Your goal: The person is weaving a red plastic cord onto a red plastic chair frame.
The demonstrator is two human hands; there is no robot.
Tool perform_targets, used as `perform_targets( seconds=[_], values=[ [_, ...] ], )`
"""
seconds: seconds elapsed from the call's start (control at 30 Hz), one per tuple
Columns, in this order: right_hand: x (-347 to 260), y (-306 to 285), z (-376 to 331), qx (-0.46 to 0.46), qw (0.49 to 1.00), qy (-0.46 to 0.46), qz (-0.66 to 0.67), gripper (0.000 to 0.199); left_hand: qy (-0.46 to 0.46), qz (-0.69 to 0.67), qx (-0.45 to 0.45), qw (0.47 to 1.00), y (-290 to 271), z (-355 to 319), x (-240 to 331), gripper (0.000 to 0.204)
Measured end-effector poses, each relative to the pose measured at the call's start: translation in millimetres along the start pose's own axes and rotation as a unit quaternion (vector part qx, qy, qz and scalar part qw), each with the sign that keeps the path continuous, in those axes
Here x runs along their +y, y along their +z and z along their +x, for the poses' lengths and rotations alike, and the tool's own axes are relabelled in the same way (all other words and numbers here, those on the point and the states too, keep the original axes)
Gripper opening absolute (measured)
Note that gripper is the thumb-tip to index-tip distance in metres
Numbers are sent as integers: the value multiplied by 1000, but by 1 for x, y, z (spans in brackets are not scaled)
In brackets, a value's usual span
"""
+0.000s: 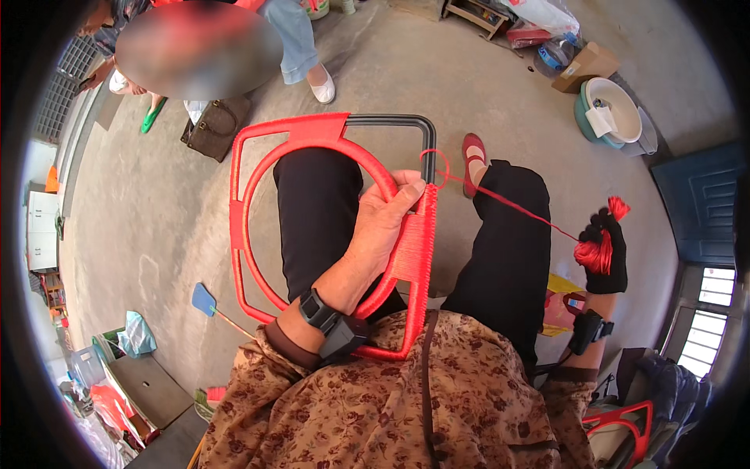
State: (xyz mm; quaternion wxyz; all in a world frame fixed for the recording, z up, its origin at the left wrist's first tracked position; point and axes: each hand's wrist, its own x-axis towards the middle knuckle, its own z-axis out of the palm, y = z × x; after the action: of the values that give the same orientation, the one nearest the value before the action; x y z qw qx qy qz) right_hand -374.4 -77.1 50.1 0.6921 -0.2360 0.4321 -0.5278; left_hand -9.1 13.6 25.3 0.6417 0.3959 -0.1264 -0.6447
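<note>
Red-wrapped frame (418,242) in the lap, a thread run out to the right

So the frame sits over the person's lap, across the gap between the legs in black trousers (500,258). It's roughly square with rounded corners, plus a big ring (371,162) inside, also wrapped in red. Most of the outline is covered, but the top right corner is bare black bar (391,120).

Left hand (381,223) is bare, its fingers closed on the right side of the frame near the ring, thumb up by where the wrapping ends. Just above that, a loose loop of red thread (508,201) goes around the bare bar, then runs nearly straight over to the right.

Right hand (612,254) is way out to the side in a black glove, fingers curled around a bundle of red thread (591,254), one end poking out the top. Both wrists have black devices strapped on.

Further out, there's a blue fly swatter (204,298) on the left and part of another red frame (642,430) at lower right. Across the concrete floor (168,227): a brown handbag (216,129), another person's leg in jeans (291,39), a pale basin (616,113) and a cardboard box (587,66).
</note>
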Motion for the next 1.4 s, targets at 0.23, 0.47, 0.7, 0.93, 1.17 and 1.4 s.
perform_targets(
  seconds=[0.23, 0.47, 0.7, 0.93, 1.17, 1.4],
  values=[
    [5, -24, 20, 117, 985, -66, -106, 23, 9, 12, -4, 1000, 2, -1, 1, 19],
    [104, 153, 2, -271, 937, 67, -208, 22, 17, 19, -2, 1000, 2, -2, 1, 21],
    [109, 180, -9, -183, 876, 57, -443, 11, 17, 10, -12, 1000, 1, -3, 6, 28],
    [82, 185, -26, -366, 660, -315, -576, 7, 8, -15, -47, 999, -2, 1, 3, 26],
    [94, 183, -5, -229, 844, -95, -476, 20, -12, 17, 1, 1000, 0, -1, -1, 19],
    [112, 182, 3, -262, 872, -41, -411, 23, 17, 5, 6, 1000, 4, 0, -3, 17]
  ],
)
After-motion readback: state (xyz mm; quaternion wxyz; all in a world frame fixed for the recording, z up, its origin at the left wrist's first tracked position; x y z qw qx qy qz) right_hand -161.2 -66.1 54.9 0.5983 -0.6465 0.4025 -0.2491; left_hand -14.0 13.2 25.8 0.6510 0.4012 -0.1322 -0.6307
